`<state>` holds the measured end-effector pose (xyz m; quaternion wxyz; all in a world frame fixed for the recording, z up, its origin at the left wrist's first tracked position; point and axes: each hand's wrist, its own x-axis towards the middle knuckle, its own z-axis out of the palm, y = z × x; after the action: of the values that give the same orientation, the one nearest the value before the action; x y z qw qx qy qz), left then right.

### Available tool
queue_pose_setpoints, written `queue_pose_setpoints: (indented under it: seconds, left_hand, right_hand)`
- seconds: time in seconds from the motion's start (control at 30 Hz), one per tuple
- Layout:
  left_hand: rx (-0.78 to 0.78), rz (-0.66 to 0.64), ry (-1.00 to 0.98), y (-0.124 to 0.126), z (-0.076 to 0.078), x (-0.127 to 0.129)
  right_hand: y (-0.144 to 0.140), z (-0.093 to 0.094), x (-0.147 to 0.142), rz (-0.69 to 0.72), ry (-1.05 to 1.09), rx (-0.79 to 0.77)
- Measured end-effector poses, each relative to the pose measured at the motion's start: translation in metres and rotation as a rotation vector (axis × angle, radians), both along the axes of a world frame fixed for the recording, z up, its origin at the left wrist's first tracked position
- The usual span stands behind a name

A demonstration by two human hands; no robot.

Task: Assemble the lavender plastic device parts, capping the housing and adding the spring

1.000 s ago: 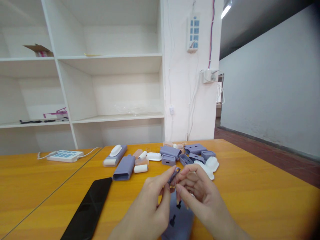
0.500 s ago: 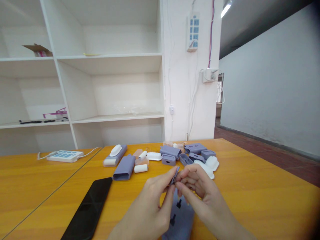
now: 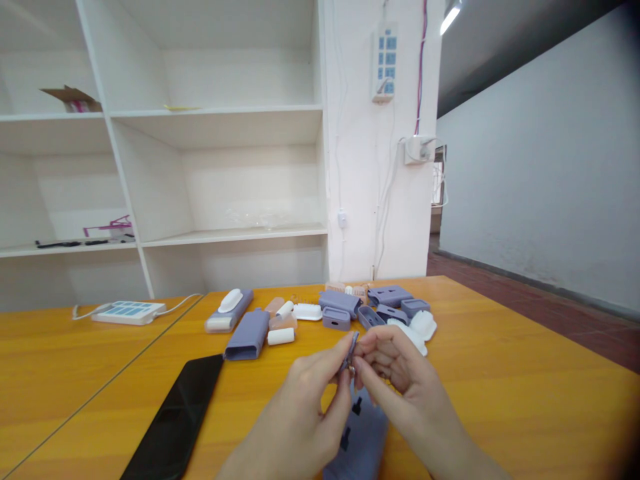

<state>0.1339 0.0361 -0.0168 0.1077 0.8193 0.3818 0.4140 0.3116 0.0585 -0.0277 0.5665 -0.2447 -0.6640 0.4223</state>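
Note:
My left hand [image 3: 305,413] pinches a small, thin purple plastic piece [image 3: 351,348] between thumb and fingertips, held on edge. From the right, my right hand [image 3: 407,393] reaches it with curled fingers, its thumb tip against the piece's lower end. A tiny shiny bit [image 3: 352,371] shows at the right fingertips, too small to name. Under both hands lies a flat purple casing [image 3: 363,443] with black cut-out shapes, partly covered by them.
Left of my hands lies a black phone-like slab [image 3: 177,417]. Further back are purple shells [image 3: 249,335], white cylinders [image 3: 281,336], white oval caps [image 3: 424,325] and a purple open cap [image 3: 336,319]. A power strip [image 3: 129,312] sits far left, before white shelves [image 3: 225,117].
The right thumb and fingers have shifted slightly at the purple piece, and a tiny shiny bit now shows there. The left hand keeps its pinch. The view has moved very little.

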Motion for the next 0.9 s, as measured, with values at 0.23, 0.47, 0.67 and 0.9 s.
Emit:
queue_pose_setpoints:
  seconds: [0.23, 0.47, 0.67, 0.9]
  left_hand:
    - [-0.023, -0.003, 0.005, 0.0012, 0.0036, 0.0046]
    - [-0.008, 0.037, 0.022, 0.0033, 0.0025, 0.0030]
    - [0.027, 0.056, -0.021, 0.0048, -0.0028, 0.0051]
    - [-0.038, 0.006, -0.032, 0.0024, -0.0011, 0.0054]
  right_hand:
    - [-0.0020, 0.0019, 0.0015, -0.002, -0.052, 0.018]
    - [-0.0008, -0.0008, 0.0013, -0.020, -0.102, 0.060]
    - [-0.0035, -0.0014, 0.0005, -0.027, -0.129, 0.079]
    - [-0.0014, -0.0004, 0.0023, -0.023, -0.107, 0.034]
